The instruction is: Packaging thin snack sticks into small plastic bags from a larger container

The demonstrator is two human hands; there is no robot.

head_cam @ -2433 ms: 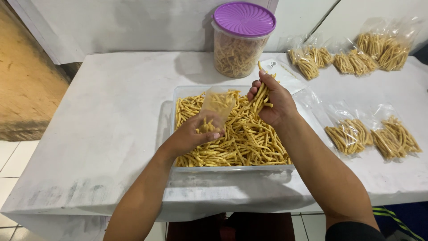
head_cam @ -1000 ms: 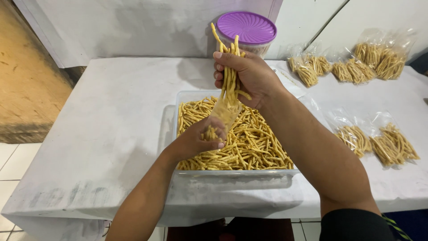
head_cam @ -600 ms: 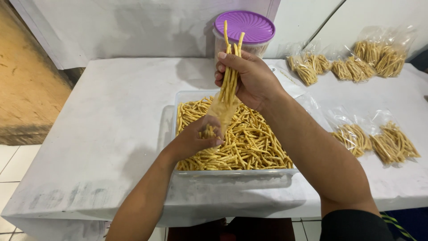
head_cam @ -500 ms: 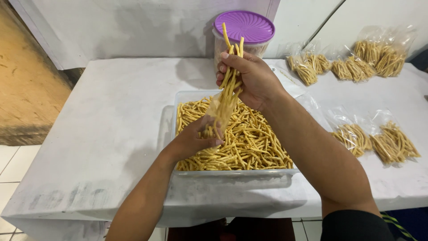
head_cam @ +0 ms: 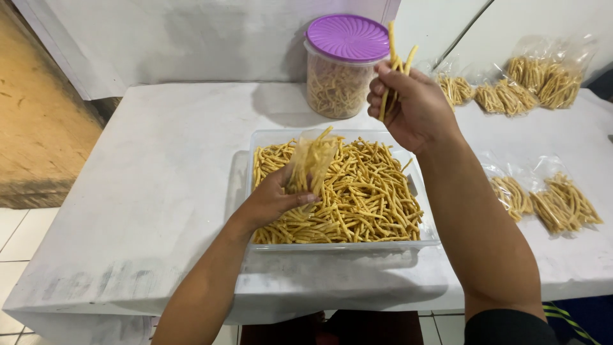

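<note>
A clear rectangular tub [head_cam: 332, 246] full of yellow snack sticks [head_cam: 364, 198] sits in front of me on a white table [head_cam: 159, 166]. My left hand [head_cam: 271, 201] holds a small clear bag [head_cam: 311, 160] upright over the tub, partly filled with sticks. My right hand [head_cam: 415, 108] is raised above the tub's far right corner, pinching a few long snack sticks [head_cam: 394, 70] that stick up between its fingers.
A clear jar with a purple lid [head_cam: 346, 67] stands behind the tub. Filled bags of sticks lie at the back right [head_cam: 530, 83] and near right [head_cam: 549, 201] of the table. A tiled floor [head_cam: 16, 230] shows at the left.
My right hand dropped most of its sticks into the bag, then lifted away to the right with a few left. The bag now holds more sticks.
</note>
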